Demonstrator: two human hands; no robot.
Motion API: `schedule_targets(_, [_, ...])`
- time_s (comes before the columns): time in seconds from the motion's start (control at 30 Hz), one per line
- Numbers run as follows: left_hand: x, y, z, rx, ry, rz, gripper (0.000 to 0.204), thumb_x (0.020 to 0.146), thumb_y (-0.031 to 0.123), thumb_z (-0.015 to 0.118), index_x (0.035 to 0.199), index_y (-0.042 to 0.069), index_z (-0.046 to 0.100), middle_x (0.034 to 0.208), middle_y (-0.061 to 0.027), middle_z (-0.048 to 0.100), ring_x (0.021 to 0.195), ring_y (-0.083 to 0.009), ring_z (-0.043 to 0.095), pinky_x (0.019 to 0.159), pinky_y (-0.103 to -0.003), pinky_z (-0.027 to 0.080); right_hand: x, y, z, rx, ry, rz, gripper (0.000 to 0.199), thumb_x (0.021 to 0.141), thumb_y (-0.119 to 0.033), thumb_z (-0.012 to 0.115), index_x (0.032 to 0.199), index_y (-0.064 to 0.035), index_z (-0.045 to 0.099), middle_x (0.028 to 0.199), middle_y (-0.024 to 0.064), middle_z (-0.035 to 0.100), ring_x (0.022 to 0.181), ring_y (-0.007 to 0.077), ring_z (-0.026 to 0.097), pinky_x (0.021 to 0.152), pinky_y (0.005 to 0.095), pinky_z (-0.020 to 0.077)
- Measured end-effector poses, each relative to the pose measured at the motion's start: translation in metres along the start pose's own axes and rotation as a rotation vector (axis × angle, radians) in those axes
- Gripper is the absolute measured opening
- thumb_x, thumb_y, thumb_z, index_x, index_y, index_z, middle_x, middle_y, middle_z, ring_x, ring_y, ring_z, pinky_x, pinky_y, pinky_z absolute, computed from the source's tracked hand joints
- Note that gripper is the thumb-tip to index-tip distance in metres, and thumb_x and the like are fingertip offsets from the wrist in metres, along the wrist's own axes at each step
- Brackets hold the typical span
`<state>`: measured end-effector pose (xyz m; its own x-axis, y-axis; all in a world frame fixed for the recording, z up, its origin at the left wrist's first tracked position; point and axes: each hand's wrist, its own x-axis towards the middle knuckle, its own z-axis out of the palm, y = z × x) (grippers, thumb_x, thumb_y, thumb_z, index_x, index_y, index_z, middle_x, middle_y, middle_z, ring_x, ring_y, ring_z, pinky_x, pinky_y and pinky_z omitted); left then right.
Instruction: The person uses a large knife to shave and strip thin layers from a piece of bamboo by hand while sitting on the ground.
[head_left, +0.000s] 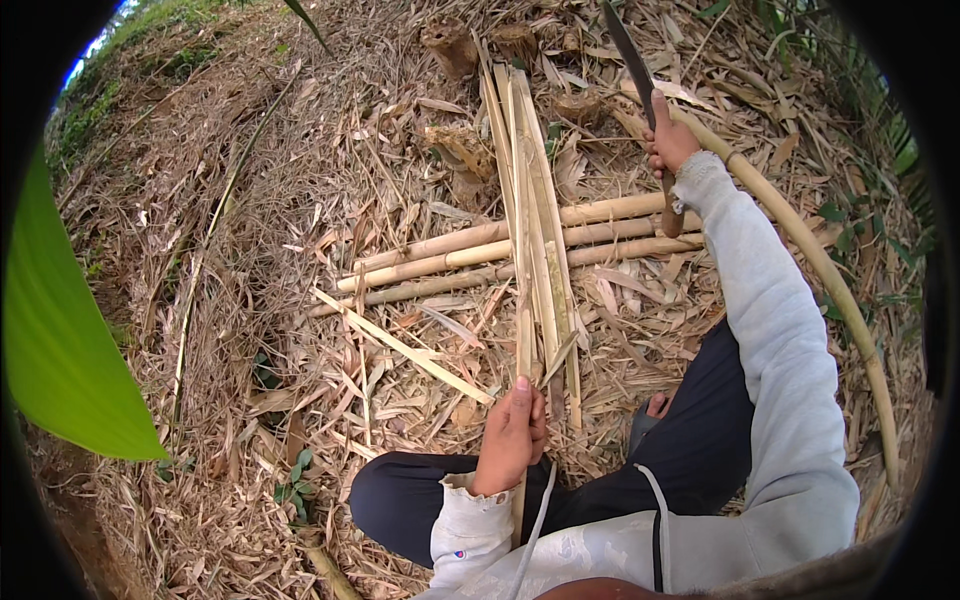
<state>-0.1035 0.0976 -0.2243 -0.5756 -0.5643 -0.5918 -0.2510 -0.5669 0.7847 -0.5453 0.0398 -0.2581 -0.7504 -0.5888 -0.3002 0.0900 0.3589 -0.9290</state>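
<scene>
In my right hand (674, 140), raised at the far right, is a machete (630, 52) with a dark blade and wooden handle, its tip pointing up and away. My left hand (512, 432), close to my lap, is closed round the near end of a long split bamboo strip (523, 280). That strip runs away from me beside several other pale bamboo strips (547, 230). They lie across several whole bamboo poles (450, 258) set side by side on the ground. A loose split piece (405, 345) rests to the left of my left hand.
Cut stumps (462, 155) stand beyond the poles. A long curved bamboo pole (810, 250) bends past my right arm. Dry leaves and shavings (250, 350) cover the ground. A large green leaf (60, 340) hangs at the left, and my bent legs (690, 420) are close in front.
</scene>
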Motion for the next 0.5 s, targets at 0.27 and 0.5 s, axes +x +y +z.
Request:
schedule_targets(0.27, [-0.001,0.015,0.013,-0.029,-0.012,0.003,0.050,0.102,0.054,0.030,0.086,0.009,0.046,0.054,0.0033,0.030,0.038,-0.0068,0.024,0.037,-0.023,0.020,-0.105,-0.042,0.045,0.169,-0.336,-0.036,0.063,0.088,-0.066,0.053,0.080,-0.0034,0.057,0.053,-0.0049,0.038,0.037,0.0069,0.037,0.037,0.0268,0.0366])
schedule_targets(0.5, [-0.002,0.022,0.011,-0.105,0.036,0.031,0.036,0.102,0.039,0.043,0.085,0.007,0.047,0.058,-0.0026,0.047,0.039,-0.0068,0.033,0.036,-0.021,0.030,-0.137,-0.033,0.063,-0.300,-0.226,-0.555,0.066,0.097,-0.061,0.037,0.072,-0.0044,0.058,0.051,0.0014,0.040,0.045,0.0154,0.045,0.048,0.0309,0.0404])
